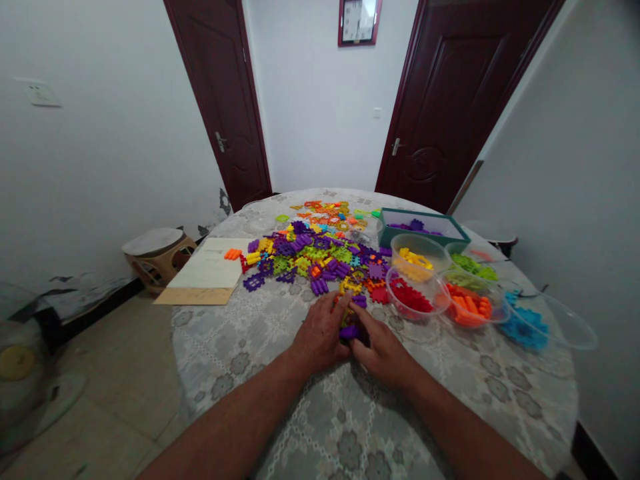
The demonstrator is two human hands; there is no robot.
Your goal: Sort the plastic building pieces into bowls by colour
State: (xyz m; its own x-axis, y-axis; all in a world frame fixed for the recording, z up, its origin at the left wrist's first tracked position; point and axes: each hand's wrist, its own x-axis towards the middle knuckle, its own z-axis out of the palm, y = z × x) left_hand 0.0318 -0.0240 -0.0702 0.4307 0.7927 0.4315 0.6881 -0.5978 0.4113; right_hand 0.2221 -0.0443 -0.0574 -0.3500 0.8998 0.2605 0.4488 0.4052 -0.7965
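Note:
Both hands meet at the near edge of a heap of coloured plastic building pieces (320,250). My left hand (323,330) curls over the left side of a small cluster of purple and yellow building pieces (349,331). From the right, my right hand (383,347) closes on the same cluster, thumb low and fingers above. Much of the cluster is hidden by the fingers. Just beyond the fingertips lie a yellow piece (351,285) and a purple ribbed piece (319,287). A red square piece (380,295) lies to the right.
Clear tubs hold yellow (415,260), red (410,295), orange (467,307), green (473,267) and blue pieces (525,327) on the right. Behind them stands a green-edged box (425,227) with purple pieces. Papers (210,270) lie at left on the patterned tablecloth (345,433).

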